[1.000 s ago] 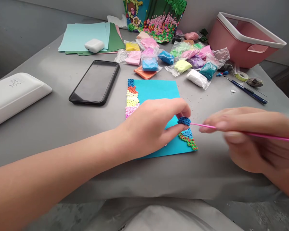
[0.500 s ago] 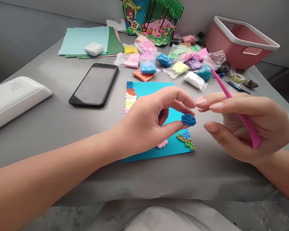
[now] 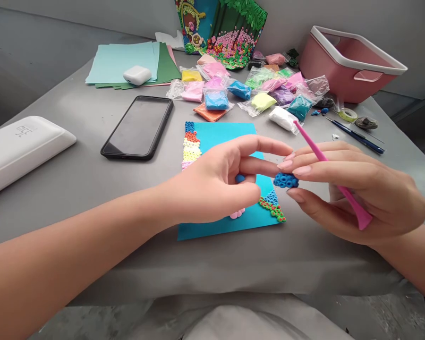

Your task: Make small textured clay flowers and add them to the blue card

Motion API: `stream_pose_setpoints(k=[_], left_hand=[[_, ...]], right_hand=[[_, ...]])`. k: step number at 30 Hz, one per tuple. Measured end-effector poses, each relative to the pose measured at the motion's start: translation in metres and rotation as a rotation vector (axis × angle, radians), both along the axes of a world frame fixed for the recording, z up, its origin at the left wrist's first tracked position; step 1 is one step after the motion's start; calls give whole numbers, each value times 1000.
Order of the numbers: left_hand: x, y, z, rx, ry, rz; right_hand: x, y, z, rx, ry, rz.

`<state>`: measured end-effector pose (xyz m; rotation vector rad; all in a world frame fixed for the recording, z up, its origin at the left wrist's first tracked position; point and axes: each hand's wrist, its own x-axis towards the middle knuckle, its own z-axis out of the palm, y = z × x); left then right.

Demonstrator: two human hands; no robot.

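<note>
A dimpled blue clay piece is pinched between the thumb and fingers of my right hand. A pink clay modelling tool also lies slantwise across that hand, held among its fingers. My left hand has its index and middle fingers stretched toward the blue piece, its thumb apart from it. Within its curled lower fingers sits a small blue clay ball. Below both hands lies a turquoise sheet, decorated with bands of tiny clay rings along its left edge and lower right corner. My left hand hides its middle.
A phone and a white power bank are at left. Behind are paper sheets with a white case, bagged clay, and a clay picture. A pink basket, tape and a dark blue tool stand right.
The dimpled blue piece has passed from my left thumb and fingers into my right hand's pinch. My right hand has come left, and the small blue ball now shows more clearly in my left hand.
</note>
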<state>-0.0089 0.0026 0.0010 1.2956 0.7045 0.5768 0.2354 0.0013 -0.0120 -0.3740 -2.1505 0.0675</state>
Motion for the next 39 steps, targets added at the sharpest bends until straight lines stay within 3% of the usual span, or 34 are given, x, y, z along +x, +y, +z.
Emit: stream_pose_setpoints(k=[4,7,13,19,24,28,39], left_hand=[[2,-5,11,-109,6,69],[3,-7,15,-65,43,77],[1,-5,8,-40,19,21],[1,-6,13,-23,41,7],[1,-6,12,-9,66,19],[0,-5,10,72,99,11],[-1,-3,5,78,71,-24]], right_hand=[[-2,-1,1,71,-20,-24],[-3,-1,2,109,-32,-13],[-2,-2,2,55,-19,-22],[-5,-10,5,-35,3,-42],[-3,-6,4,66,5,49],[-4,-2,0,36,10,-27],[-2,-4,-3,83,27,-14]])
